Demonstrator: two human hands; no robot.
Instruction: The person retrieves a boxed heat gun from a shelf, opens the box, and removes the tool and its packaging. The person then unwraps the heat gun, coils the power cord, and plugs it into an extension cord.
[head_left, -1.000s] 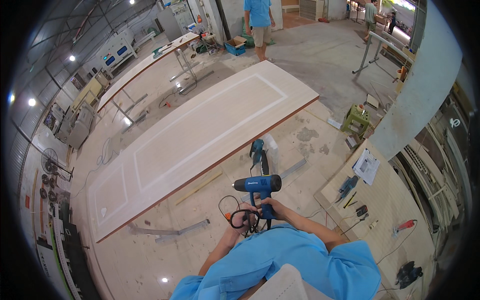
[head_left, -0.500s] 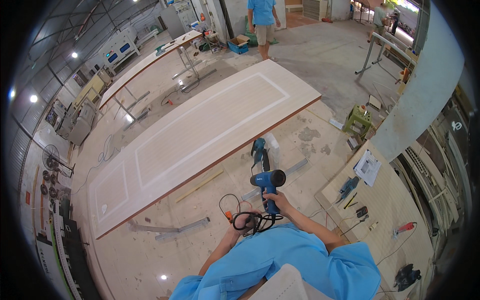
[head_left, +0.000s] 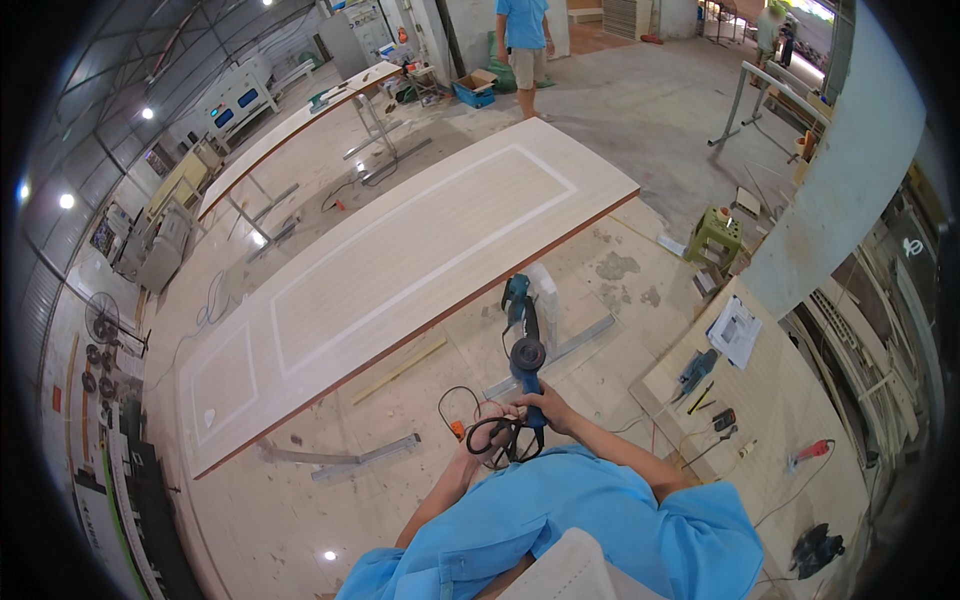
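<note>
My right hand is closed around the handle of a blue heat gun with a dark round end. The heat gun is upright in front of my chest, its round end facing up toward me. Beside it my left hand is closed on the gun's coiled black cord, which hangs in loops near my waist. Past my hands lies a long pale door panel with white rectangular outlines and a reddish-brown edge. A teal power tool is by the panel's near edge.
To the right, a low wooden table bears papers, a blue tool and a red-handled tool. A green stool stands beyond it. Metal bars lie on the floor. A person stands past the panel.
The heat gun has turned in my right hand: its round end pointed right and now faces me. My hands have come closer together. The person at the back has shifted slightly.
</note>
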